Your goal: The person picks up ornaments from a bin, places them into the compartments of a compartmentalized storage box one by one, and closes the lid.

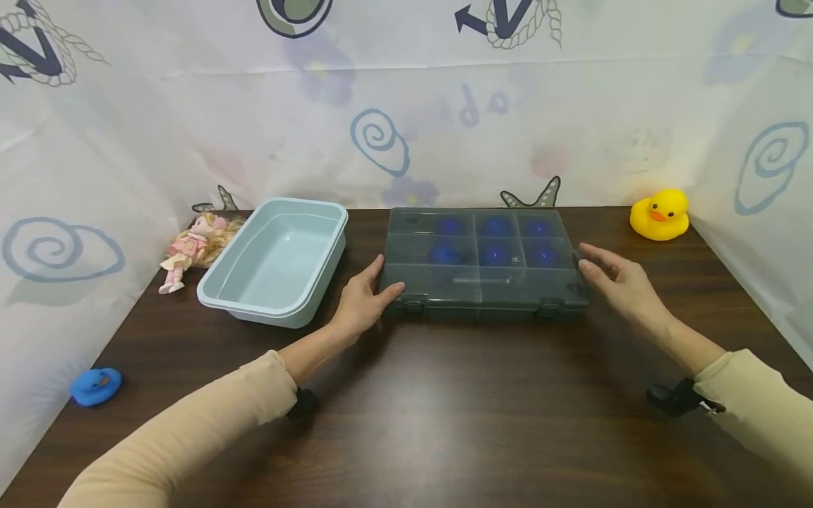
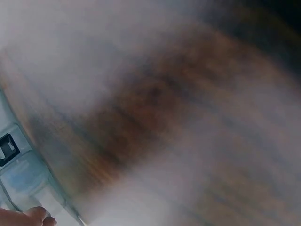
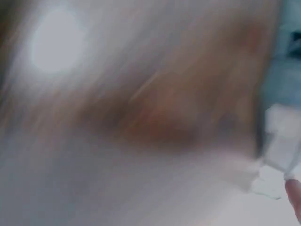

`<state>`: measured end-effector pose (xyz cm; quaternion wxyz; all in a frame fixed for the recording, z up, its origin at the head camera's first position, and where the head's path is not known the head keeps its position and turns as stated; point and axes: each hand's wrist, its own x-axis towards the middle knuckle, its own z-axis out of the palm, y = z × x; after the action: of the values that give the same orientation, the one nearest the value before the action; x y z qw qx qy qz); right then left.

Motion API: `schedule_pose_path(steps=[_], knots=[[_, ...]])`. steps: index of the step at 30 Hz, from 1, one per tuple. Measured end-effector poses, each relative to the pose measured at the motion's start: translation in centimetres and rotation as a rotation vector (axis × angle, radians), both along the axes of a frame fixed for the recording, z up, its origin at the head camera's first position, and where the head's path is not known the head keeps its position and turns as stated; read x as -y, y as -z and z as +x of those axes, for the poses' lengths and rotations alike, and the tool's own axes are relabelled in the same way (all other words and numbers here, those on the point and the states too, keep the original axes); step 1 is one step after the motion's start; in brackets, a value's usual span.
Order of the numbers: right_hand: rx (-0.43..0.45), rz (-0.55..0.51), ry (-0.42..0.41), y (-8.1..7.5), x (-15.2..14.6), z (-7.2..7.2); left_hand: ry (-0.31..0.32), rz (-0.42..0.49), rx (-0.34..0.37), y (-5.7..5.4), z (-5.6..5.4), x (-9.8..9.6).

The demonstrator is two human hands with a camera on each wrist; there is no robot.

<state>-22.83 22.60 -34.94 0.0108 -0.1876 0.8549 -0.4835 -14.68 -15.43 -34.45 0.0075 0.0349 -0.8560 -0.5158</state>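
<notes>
A dark translucent divided box (image 1: 483, 271) with its lid down lies on the table, and several round blue things (image 1: 495, 252) show through the lid's rear compartments. My left hand (image 1: 360, 300) touches its left front corner, index finger along the side and thumb over the lid's edge. At the right side, my right hand (image 1: 622, 282) has its fingertips against or just beside the box's edge; its lower fingers are hidden. Fingertips (image 2: 37, 214) and a latch (image 2: 8, 149) appear in the left wrist view. The right wrist view is blurred, with one finger (image 3: 294, 195) near the box.
A pale blue basin (image 1: 276, 257) stands left of the box, with a doll (image 1: 189, 247) beyond it. A yellow duck (image 1: 660, 214) sits at the back right, a blue duck (image 1: 97, 386) at the left edge. Patterned cloth (image 1: 432, 127) hangs behind the brown table (image 1: 432, 409).
</notes>
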Motion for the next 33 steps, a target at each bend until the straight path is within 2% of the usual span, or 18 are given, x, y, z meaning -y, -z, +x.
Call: schedule_pose_path(steps=[1, 2, 4, 6, 8, 12, 14, 16, 19, 26, 33], knots=[[-0.041, -0.078, 0.029, -0.5, 0.5, 0.3, 0.000, 0.002, 0.002, 0.0, 0.0, 0.0], [-0.071, -0.201, 0.038, -0.9, 1.2, 0.7, -0.001, 0.004, 0.004, 0.0, -0.1, 0.0], [-0.097, -0.437, 0.005, -1.7, 3.0, 1.8, -0.003, 0.007, 0.005, -0.1, -0.2, 0.0], [-0.010, -0.642, -0.102, -2.0, 5.4, 3.2, -0.005, 0.004, 0.003, -0.2, -0.4, 0.0], [0.187, -0.738, -0.191, -1.7, 8.0, 4.8, -0.009, 0.004, 0.003, -0.2, -0.5, 0.0], [0.601, -0.680, -0.245, 0.0, 12.9, 7.2, -0.015, 0.001, -0.007, -0.1, -0.5, -0.2], [0.742, -0.657, -0.231, 0.9, 14.7, 8.1, -0.017, 0.003, -0.003, 0.0, -0.5, -0.3], [0.826, -0.653, -0.201, 1.5, 16.2, 8.7, -0.017, 0.007, 0.004, 0.1, -0.4, -0.3], [0.872, -0.696, -0.137, 2.0, 17.9, 9.3, -0.020, 0.014, 0.008, 0.2, -0.4, -0.3], [0.849, -0.845, -0.008, 2.9, 20.4, 10.4, -0.030, 0.008, -0.003, 0.0, -0.3, 0.0], [0.823, -0.908, 0.032, 3.2, 21.8, 11.4, -0.032, 0.005, 0.007, 0.2, -0.2, 0.1]])
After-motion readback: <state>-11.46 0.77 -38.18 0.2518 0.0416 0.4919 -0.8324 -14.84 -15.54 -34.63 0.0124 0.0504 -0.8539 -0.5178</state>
